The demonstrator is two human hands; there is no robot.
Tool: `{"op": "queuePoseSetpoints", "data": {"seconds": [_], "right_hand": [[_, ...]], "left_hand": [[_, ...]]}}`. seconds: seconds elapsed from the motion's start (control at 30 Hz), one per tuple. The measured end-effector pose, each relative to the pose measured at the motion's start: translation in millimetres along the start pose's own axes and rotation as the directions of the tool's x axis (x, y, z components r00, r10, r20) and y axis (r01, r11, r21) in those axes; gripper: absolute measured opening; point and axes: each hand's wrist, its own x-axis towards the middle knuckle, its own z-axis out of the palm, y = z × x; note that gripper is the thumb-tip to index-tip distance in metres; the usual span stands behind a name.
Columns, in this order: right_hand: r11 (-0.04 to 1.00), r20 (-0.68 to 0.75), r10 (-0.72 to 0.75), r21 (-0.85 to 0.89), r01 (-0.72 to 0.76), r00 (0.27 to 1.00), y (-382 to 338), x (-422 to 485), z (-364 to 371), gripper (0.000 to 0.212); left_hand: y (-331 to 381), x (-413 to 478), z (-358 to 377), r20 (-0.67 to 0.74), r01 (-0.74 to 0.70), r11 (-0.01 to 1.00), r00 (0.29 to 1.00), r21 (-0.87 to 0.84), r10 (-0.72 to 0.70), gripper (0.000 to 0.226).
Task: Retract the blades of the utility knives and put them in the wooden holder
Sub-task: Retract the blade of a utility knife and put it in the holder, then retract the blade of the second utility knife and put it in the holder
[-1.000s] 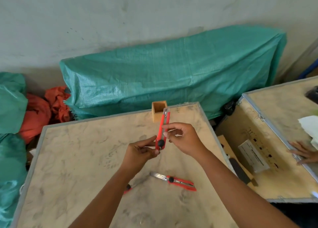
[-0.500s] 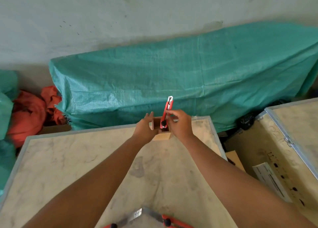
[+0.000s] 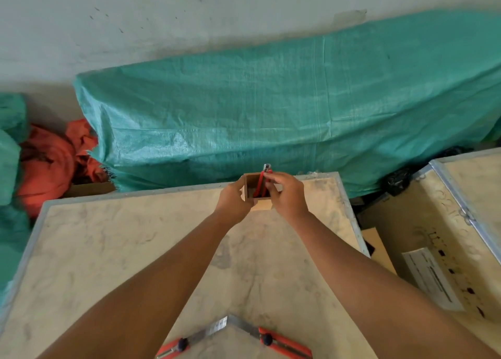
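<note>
A small square wooden holder (image 3: 250, 185) stands at the far edge of the table (image 3: 108, 250). My left hand (image 3: 234, 201) grips its left side. My right hand (image 3: 286, 193) pinches a red utility knife (image 3: 262, 181) that stands nearly upright with its lower end inside the holder and its metal tip sticking out above the rim. Two more red utility knives lie at the near edge with blades extended, one on the left (image 3: 177, 345) and one on the right (image 3: 282, 343), their blade tips meeting.
A green tarp (image 3: 271, 109) covers a long bulk behind the table. Orange cloth (image 3: 54, 158) lies at the left. A second crate-like table (image 3: 439, 236) with a white label stands to the right, across a narrow gap.
Both hands moved from mid-table to the holder at the far edge. The knife, held above the holder half a second ago, has dropped lower into it. My left hand now holds the holder.
</note>
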Motion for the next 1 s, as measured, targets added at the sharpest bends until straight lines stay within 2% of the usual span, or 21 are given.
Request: {"op": "queuePoseSetpoints", "data": {"seconds": [0.13,0.27,0.37,0.43,0.57,0.73,0.87,1.0], "right_hand": [[0.999,0.032,0.051,-0.007,-0.051,0.998,-18,-21,-6,0.034],[0.992,0.038,0.124,-0.026,-0.123,0.992,-42,-53,-11,0.035],[0.986,0.041,0.16,0.031,-0.161,0.986,-68,-91,-6,0.03],[0.969,0.114,0.223,0.083,-0.233,0.968,-83,-123,8,0.027],[0.911,0.325,0.346,0.11,-0.398,0.88,-108,-197,49,0.025],[0.869,0.475,0.403,0.067,-0.489,0.782,-133,-286,98,0.022],[0.846,0.421,0.476,0.02,-0.532,0.772,-145,-326,121,0.026],[0.812,0.326,0.558,-0.025,-0.583,0.763,-148,-337,137,0.032]], "left_hand": [[-5,-32,-14,-0.025,0.056,0.998,0.998,0.003,-0.056,0.075],[-28,-78,-44,-0.056,0.081,0.996,0.995,-0.027,-0.083,0.062],[-62,-120,-69,-0.046,0.1,0.995,0.994,-0.024,-0.101,0.052],[-90,-149,-82,-0.055,0.134,0.991,0.989,-0.017,-0.134,0.049],[-147,-204,-98,-0.042,0.237,0.971,0.97,-0.026,-0.238,0.046],[-204,-254,-98,-0.002,0.304,0.952,0.953,0.029,-0.304,0.047],[-233,-276,-89,0.006,0.284,0.945,0.957,0.164,-0.289,0.048],[-252,-282,-82,0.017,0.179,0.945,0.982,0.272,-0.19,0.052]]}}
